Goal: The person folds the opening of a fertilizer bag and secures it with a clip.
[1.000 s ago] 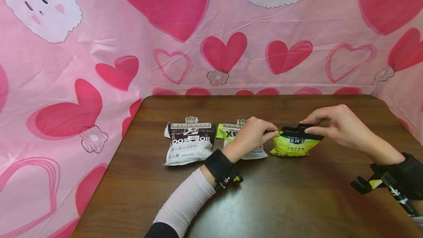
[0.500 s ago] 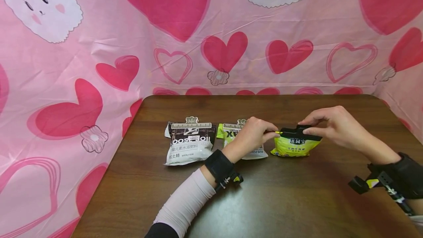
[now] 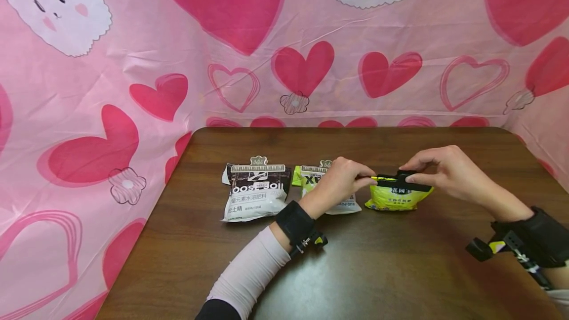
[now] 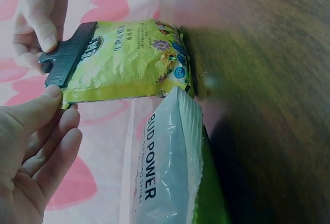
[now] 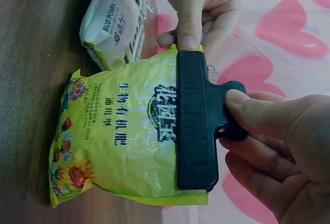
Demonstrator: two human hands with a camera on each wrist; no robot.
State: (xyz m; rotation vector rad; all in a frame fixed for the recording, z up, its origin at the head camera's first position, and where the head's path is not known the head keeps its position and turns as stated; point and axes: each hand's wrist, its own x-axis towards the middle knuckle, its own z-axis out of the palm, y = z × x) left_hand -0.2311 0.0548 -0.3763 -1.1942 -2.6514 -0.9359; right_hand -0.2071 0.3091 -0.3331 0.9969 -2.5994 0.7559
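Observation:
A yellow plastic bag (image 3: 394, 202) with flower prints stands on the table at the right of the row. Across its top edge sits a wide black clip (image 5: 196, 126). My right hand (image 3: 450, 169) pinches the clip's handle between thumb and fingers. With thumb and fingertips, my left hand (image 3: 337, 182) pinches the bag's top corner, at the end of the clip. Behind my left hand in the head view is a green and white bag (image 3: 346, 206), partly hidden by that hand; its top also carries a clip (image 3: 313, 168).
Left of the green and white bag lies a black and white bag (image 3: 253, 204) with a decorated clip (image 3: 259, 166) on its top. All rest on a dark brown wooden table (image 3: 382, 270). A pink heart-printed cloth (image 3: 178, 23) hangs behind and at the sides.
My right hand has shifted slightly left, and the black clip has settled from a tilt to nearly level on the yellow bag's top. My left hand has kept its place.

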